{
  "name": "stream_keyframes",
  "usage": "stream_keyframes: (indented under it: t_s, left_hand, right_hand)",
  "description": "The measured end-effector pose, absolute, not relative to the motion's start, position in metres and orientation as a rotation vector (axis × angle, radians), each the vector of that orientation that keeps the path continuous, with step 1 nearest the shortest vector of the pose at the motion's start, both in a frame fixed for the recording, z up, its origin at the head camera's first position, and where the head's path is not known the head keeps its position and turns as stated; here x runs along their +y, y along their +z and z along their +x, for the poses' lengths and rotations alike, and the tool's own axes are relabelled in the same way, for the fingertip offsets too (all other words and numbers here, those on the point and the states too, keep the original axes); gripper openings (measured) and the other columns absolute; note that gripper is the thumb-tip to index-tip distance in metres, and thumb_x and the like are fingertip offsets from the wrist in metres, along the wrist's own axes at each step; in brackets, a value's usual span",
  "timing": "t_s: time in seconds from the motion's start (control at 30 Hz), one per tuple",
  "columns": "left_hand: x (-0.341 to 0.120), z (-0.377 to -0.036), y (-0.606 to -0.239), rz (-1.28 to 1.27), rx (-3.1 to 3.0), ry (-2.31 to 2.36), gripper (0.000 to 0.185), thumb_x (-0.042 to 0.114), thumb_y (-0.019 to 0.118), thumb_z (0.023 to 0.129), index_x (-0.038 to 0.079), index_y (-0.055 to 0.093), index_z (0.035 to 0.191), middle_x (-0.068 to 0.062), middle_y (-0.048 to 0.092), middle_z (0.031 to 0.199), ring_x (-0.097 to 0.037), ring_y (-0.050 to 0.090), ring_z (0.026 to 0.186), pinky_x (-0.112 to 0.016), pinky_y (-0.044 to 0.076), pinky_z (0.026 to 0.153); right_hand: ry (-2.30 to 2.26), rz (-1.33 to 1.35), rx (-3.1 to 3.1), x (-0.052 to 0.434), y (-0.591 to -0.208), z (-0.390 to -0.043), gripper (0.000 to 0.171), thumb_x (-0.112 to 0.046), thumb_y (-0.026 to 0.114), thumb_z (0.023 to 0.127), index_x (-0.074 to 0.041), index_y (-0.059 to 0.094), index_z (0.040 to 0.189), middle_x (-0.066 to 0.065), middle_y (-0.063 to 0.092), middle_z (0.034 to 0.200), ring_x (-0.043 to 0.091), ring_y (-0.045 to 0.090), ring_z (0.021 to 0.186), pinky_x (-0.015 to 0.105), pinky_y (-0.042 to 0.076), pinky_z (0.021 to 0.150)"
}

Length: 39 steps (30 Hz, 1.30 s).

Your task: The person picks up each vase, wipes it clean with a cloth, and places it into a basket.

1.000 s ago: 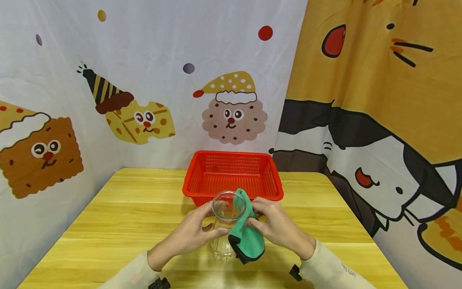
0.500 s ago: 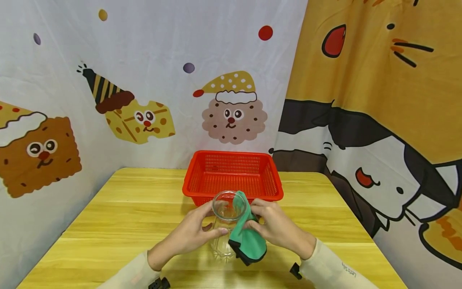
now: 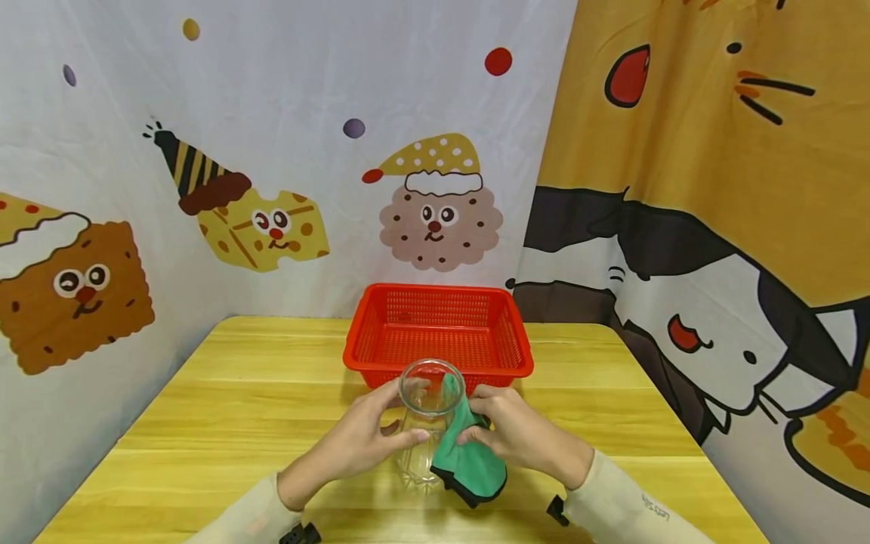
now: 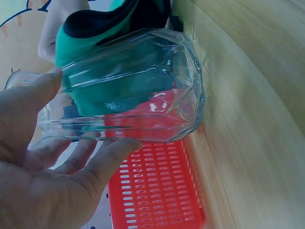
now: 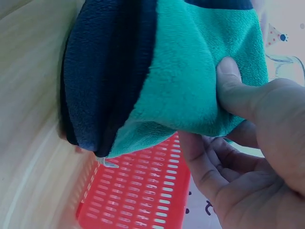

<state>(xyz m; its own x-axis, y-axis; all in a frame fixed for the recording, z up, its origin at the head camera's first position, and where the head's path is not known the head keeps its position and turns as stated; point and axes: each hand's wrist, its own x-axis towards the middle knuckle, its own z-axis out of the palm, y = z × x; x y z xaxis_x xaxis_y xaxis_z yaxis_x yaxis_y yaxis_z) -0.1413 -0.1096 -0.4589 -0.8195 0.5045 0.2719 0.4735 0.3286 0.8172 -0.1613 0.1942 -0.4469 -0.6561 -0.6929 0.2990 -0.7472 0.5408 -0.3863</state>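
The glass [image 3: 427, 423] stands upright between both hands: the left hand [image 3: 363, 442] grips its side, the right hand [image 3: 519, 434] pinches the green cloth [image 3: 469, 461] against its rim.

A: What encloses the scene?
B: A white cloth backdrop [image 3: 285, 98] printed with cartoon biscuits in party hats and coloured dots; to the right, an orange curtain [image 3: 714, 151] bearing a black-and-white cartoon cat.

A: And the furniture?
B: A yellow wooden table [image 3: 224, 393] with visible grain, evenly lit. A red slotted basket [image 3: 438, 325] sits at its far edge.
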Motion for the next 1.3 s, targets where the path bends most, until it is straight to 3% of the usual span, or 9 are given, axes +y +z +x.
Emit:
stream_keyframes:
  t_s: [0.33, 0.63, 0.73, 0.9, 1.3]
  left_hand:
    - [-0.108, -0.141, -0.46, 0.931, 2.542, 1.55, 0.064, 0.03, 0.089, 0.107, 0.018, 0.061, 0.164, -0.012, 0.073, 0.16, -0.05, 0.069, 0.15, -0.053, 0.071, 0.11]
    - [-0.108, -0.141, -0.46, 0.942, 2.545, 1.556, 0.063, 0.03, 0.089, 0.107, 0.017, 0.062, 0.162, -0.012, 0.074, 0.159, -0.051, 0.069, 0.15, -0.053, 0.071, 0.109]
    - [-0.108, -0.14, -0.46, 0.928, 2.547, 1.549, 0.064, 0.032, 0.089, 0.107, 0.017, 0.061, 0.163, -0.011, 0.073, 0.159, -0.052, 0.068, 0.15, -0.054, 0.071, 0.109]
    - [-0.108, -0.14, -0.458, 0.913, 2.557, 1.534, 0.066, 0.034, 0.089, 0.107, 0.018, 0.06, 0.165, -0.011, 0.073, 0.161, -0.051, 0.068, 0.15, -0.057, 0.07, 0.11]
    - [-0.108, -0.14, -0.458, 0.911, 2.558, 1.53, 0.067, 0.033, 0.088, 0.108, 0.019, 0.059, 0.166, -0.011, 0.073, 0.16, -0.051, 0.068, 0.151, -0.06, 0.069, 0.111]
  right_hand:
    - [0.753, 1.236, -2.774, 0.195, -0.452, -0.162, 0.018, -0.023, 0.093, 0.1, -0.008, 0.087, 0.108, -0.006, 0.07, 0.091, -0.008, 0.053, 0.08, 0.012, 0.055, 0.066]
    - [0.766, 1.279, -2.86, 0.198, -0.459, -0.167, 0.013, -0.025, 0.092, 0.101, -0.014, 0.085, 0.1, -0.009, 0.07, 0.092, -0.006, 0.056, 0.084, 0.014, 0.054, 0.072]
    - [0.776, 1.304, -2.879, 0.198, -0.461, -0.168, 0.013, -0.023, 0.092, 0.101, -0.016, 0.083, 0.094, -0.014, 0.065, 0.085, -0.008, 0.052, 0.081, 0.014, 0.052, 0.071]
    - [0.76, 1.297, -2.917, 0.197, -0.463, -0.168, 0.03, -0.021, 0.094, 0.099, -0.018, 0.072, 0.078, -0.019, 0.046, 0.073, -0.008, 0.043, 0.071, 0.013, 0.043, 0.063]
    - [0.734, 1.245, -2.997, 0.195, -0.464, -0.166, 0.029, -0.019, 0.095, 0.098, -0.016, 0.074, 0.079, -0.02, 0.04, 0.069, -0.008, 0.042, 0.065, 0.012, 0.038, 0.054]
